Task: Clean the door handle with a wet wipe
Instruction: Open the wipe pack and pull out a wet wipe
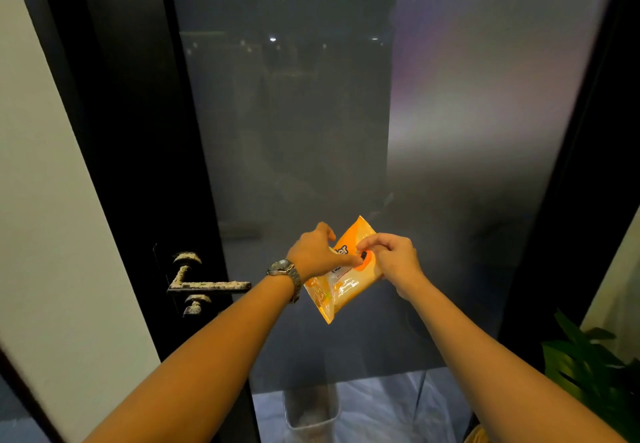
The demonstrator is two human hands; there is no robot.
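Head view, looking forward and down at a dark-framed glass door.

Item 1 — door handle [211,286]: black lever type, left of centre, mounted on the dark door frame [145,151]. Lever points right and is crusted with a whitish powdery deposit; the round fittings above and below it carry the same deposit. Neither hand touches it.

Item 2 — wet wipe pack [341,278]: orange and yellow soft packet with glossy film, held in the air right of the handle, in front of the frosted glass panel [311,113]. Tilted, upper corner far and right, lower corner near and left. Printed lettering only partly readable.

Item 3 — left hand [317,252]: curled over the pack's upper left edge, gripping it, thumb laid across the printed face. Wristwatch [285,271] with a metal band on the wrist.

Item 4 — right hand [391,257]: fingers bunched, thumb and forefinger pinching at a dark spot on the pack's face — whether a flap or a wipe is caught there cannot be told.

Item 5 — white bin [311,408]: on the floor behind the glass, near bottom centre.

Item 6 — green plant [588,366]: leaves at the lower right edge.

Item 7 — pale wall [45,200]: left of the frame.
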